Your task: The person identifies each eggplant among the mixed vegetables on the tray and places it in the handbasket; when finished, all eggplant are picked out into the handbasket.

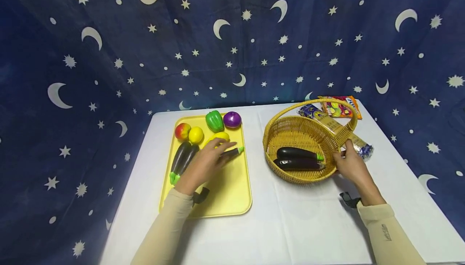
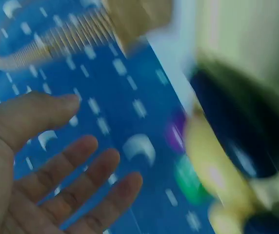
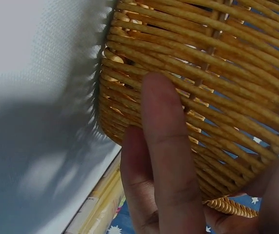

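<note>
My left hand (image 1: 207, 162) hovers over the yellow tray (image 1: 229, 194), fingers spread, close to an eggplant (image 1: 232, 152) with a green tip. The left wrist view, blurred, shows nothing in the palm and a dark eggplant (image 2: 242, 122) off to the side. Two more eggplants (image 1: 184, 158) lie at the tray's left, partly behind the hand. With my right hand (image 1: 350, 162) I grip the side of the wicker basket (image 1: 292, 126), fingers (image 3: 164, 141) along its outer wall. Inside the basket two eggplants (image 1: 298, 158) lie side by side.
On the tray's far half are a green bell pepper (image 1: 214, 121), a purple onion (image 1: 232, 119), a red-yellow fruit (image 1: 182, 131), a lemon (image 1: 196, 135) and a long yellow piece (image 1: 220, 136). Behind the basket lie a long clear-and-blue packet (image 1: 328, 124) and an orange snack bag (image 1: 336, 109).
</note>
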